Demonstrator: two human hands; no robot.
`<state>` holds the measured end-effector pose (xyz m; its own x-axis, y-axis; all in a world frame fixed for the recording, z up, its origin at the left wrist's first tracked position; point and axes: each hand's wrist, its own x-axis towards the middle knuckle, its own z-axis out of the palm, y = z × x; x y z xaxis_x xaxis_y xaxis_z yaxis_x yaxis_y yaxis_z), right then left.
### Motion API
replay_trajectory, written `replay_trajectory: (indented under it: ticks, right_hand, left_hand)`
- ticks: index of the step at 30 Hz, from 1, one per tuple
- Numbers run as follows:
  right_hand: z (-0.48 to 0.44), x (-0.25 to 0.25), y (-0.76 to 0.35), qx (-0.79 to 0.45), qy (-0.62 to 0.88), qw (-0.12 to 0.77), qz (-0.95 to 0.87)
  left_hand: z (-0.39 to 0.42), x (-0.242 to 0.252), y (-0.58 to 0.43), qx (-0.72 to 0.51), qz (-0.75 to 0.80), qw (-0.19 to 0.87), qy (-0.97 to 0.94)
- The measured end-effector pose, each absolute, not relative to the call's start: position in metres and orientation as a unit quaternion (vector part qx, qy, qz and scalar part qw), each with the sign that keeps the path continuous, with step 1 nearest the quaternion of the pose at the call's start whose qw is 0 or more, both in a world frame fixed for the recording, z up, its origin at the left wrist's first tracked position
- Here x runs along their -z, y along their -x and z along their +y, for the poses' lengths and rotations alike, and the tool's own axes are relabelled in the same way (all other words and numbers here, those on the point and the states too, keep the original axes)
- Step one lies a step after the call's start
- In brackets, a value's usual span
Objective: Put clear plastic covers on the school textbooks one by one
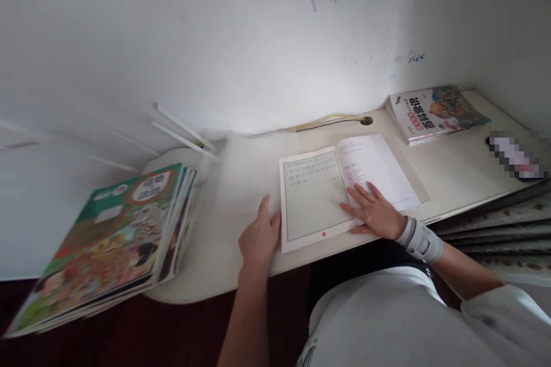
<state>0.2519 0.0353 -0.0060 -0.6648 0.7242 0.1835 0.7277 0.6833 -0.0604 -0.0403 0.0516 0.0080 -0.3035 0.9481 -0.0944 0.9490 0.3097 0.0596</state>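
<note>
An open book point(331, 183) lies flat on the white desk point(232, 206), its left page pale green with lines of text and a red dot at the bottom. My right hand point(373, 209) lies flat with spread fingers across the book's lower middle, and a grey band wraps its wrist. My left hand point(259, 235) rests on the desk at the book's left edge, fingers loosely curled, thumb touching the page edge, holding nothing.
A stack of colourful picture books point(112, 241) overhangs the desk's left end. Another stack of books point(434, 112) sits at the back right by the wall. A dark blurred object point(516, 156) lies at the right edge. A cable hole point(365, 120) is near the wall.
</note>
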Motion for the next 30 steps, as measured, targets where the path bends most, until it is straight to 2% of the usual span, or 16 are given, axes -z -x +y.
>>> replay_trajectory:
  ticks: [13, 19, 23, 30]
  right_hand:
    - [0.038, 0.004, -0.256, -0.009, 0.407, 0.083, -0.910]
    - [0.095, -0.027, -0.239, 0.000, 0.486, 0.021, -0.874]
    - [0.124, -0.030, -0.225, -0.024, 0.550, -0.028, -0.835]
    - [0.124, -0.018, -0.217, -0.043, 0.597, -0.014, -0.801]
  left_hand:
    - [0.052, -0.004, 0.041, 0.019, 0.797, 0.075, -0.600]
    - [0.052, -0.002, 0.044, 0.019, 0.792, 0.064, -0.607]
    - [0.052, -0.005, 0.043, 0.014, 0.793, 0.069, -0.605]
    - [0.051, -0.006, 0.042, 0.012, 0.794, 0.082, -0.603]
